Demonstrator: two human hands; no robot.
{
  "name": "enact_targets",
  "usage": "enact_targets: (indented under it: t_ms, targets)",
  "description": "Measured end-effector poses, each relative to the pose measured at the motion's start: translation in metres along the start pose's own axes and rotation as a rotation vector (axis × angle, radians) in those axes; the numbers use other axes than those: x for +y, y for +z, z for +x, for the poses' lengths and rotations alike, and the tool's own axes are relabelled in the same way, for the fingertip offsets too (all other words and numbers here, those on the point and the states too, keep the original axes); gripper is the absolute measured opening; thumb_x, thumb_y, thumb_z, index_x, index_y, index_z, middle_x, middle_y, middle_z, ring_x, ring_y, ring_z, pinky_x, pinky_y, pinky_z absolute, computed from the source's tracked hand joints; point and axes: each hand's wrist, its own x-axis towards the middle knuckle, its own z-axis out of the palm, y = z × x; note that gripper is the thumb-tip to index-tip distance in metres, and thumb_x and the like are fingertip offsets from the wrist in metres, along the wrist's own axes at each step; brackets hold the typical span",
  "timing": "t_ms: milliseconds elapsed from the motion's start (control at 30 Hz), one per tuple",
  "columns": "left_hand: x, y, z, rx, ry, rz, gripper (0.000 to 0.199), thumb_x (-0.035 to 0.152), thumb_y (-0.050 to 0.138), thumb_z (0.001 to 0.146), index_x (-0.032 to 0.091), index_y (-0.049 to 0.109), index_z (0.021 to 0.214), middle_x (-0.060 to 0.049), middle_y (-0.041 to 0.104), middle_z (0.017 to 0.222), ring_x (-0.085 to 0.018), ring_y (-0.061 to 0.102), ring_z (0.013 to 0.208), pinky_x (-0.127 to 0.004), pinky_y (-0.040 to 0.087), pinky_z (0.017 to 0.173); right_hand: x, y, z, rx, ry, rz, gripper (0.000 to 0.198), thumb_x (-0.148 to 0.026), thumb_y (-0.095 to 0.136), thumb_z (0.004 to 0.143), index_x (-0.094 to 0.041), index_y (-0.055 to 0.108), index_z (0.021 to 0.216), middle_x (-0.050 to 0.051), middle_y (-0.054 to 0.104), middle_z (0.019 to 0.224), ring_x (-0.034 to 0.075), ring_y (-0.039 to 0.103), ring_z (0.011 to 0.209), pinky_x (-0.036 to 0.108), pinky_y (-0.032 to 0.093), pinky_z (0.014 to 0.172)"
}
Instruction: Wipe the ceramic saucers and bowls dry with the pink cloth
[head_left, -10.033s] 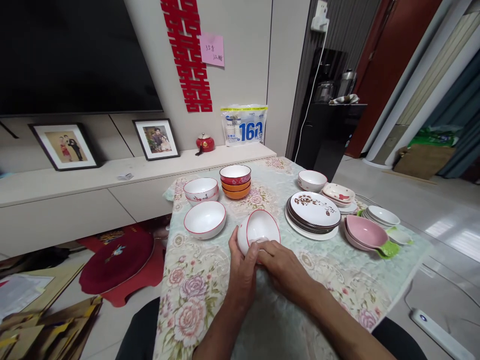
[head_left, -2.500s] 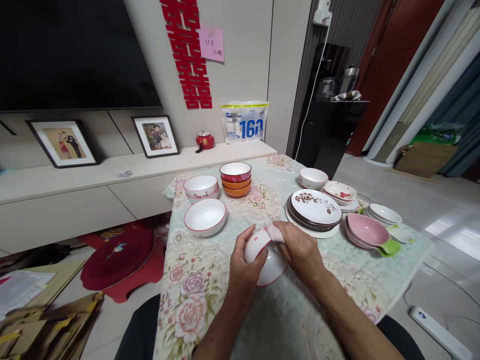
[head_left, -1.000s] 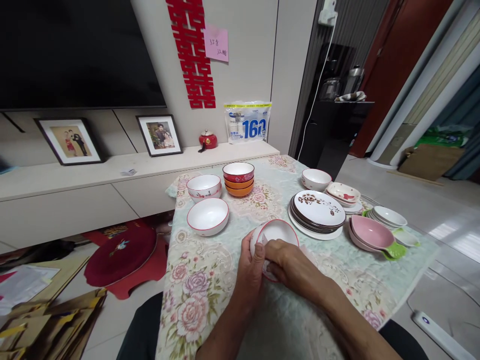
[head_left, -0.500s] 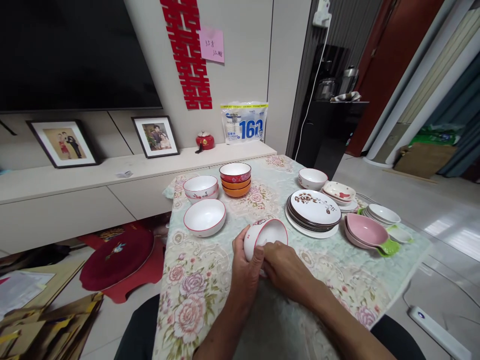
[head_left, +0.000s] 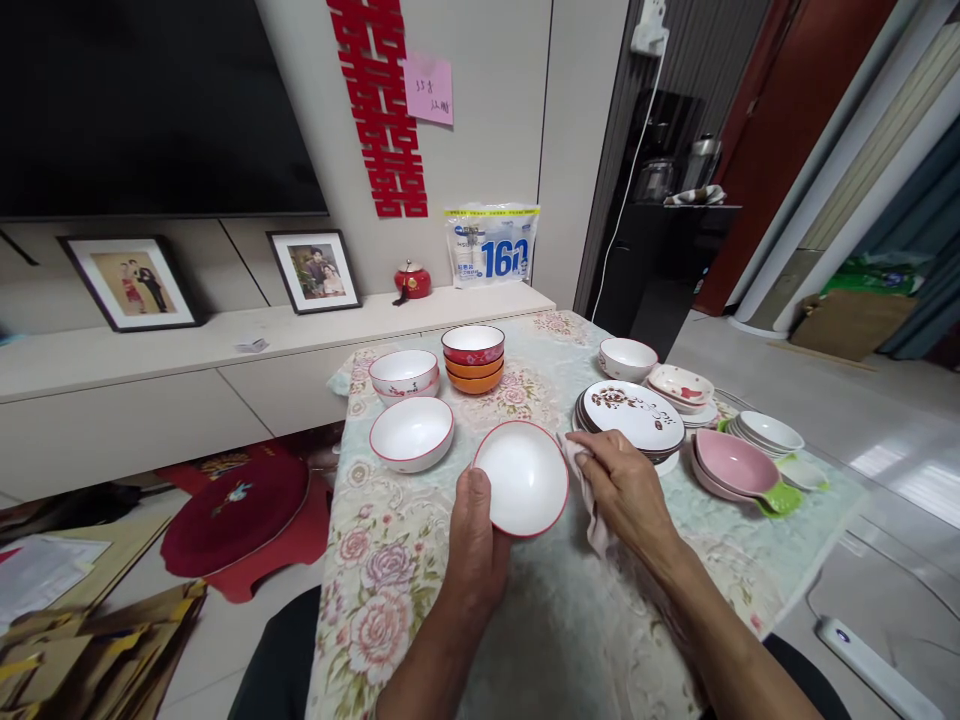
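Observation:
My left hand (head_left: 474, 530) grips a white bowl (head_left: 523, 478) with a red rim by its left side, thumb over the edge. The bowl is tilted, its inside facing me. To its right, my right hand (head_left: 616, 480) is closed on a pale pinkish cloth (head_left: 591, 500) that hangs down, apart from the bowl. Just left of the held bowl, a similar white bowl (head_left: 412, 432) stands on the table. Beyond my right hand lies a stack of plates (head_left: 631, 412), the top one white with brown flowers.
A flowered tablecloth (head_left: 390, 610) covers the table. At the back stand two stacked white bowls (head_left: 404, 372) and a stack of red and orange bowls (head_left: 474, 360). Pink dishes (head_left: 736, 462), small white bowls (head_left: 769, 430) and another bowl (head_left: 627, 356) stand on the right.
The bowl has turned so its inside faces me. My right hand has come away from it to the right, and the cloth now shows hanging from that hand.

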Motion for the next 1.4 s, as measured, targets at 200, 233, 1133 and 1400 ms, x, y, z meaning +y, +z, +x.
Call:
enact_targets:
  t_ms: [200, 233, 1133, 1400]
  targets:
    - [0.000, 0.007, -0.002, -0.066, -0.126, -0.143, 0.058, 0.056, 0.053, 0.091, 0.014, 0.058, 0.131, -0.016, 0.065, 0.131, -0.029, 0.057, 0.125, -0.040, 0.045, 0.105, 0.009, 0.019, 0.003, -0.100, 0.174, 0.447, 0.046, -0.048, 0.054, 0.089, -0.019, 0.065, 0.123, 0.011, 0.067, 0.125, 0.029, 0.060, 0.117, 0.043, 0.043, 0.101]
    - [0.000, 0.007, -0.002, -0.067, -0.142, -0.145, 0.058, 0.056, 0.054, 0.091, 0.015, 0.057, 0.131, -0.016, 0.065, 0.131, -0.029, 0.057, 0.125, -0.040, 0.046, 0.104, 0.008, 0.022, 0.002, -0.115, 0.191, 0.485, 0.049, -0.048, 0.058, 0.086, -0.019, 0.063, 0.126, 0.010, 0.065, 0.128, 0.030, 0.059, 0.118, 0.044, 0.043, 0.102]
    - [0.006, -0.014, 0.000, -0.633, 0.656, 1.318, 0.015, 0.024, 0.082, 0.068, 0.024, 0.069, 0.075, -0.003, 0.075, 0.096, -0.038, 0.041, 0.138, -0.066, 0.002, 0.114, 0.025, 0.013, 0.009, -0.135, 0.442, 0.750, 0.051, -0.052, 0.066, 0.080, -0.016, 0.071, 0.116, 0.011, 0.071, 0.120, 0.031, 0.063, 0.112, 0.041, 0.047, 0.096]
    - [0.015, -0.004, -0.003, -0.251, 0.149, 0.793, 0.022, 0.038, 0.081, 0.066, 0.020, 0.076, 0.077, -0.003, 0.066, 0.073, -0.022, 0.058, 0.072, -0.038, 0.046, 0.083, -0.009, 0.023, -0.006, 0.109, 0.135, 0.676, 0.032, -0.041, 0.056, 0.093, -0.023, 0.072, 0.115, 0.009, 0.063, 0.133, 0.028, 0.052, 0.128, 0.046, 0.036, 0.111]
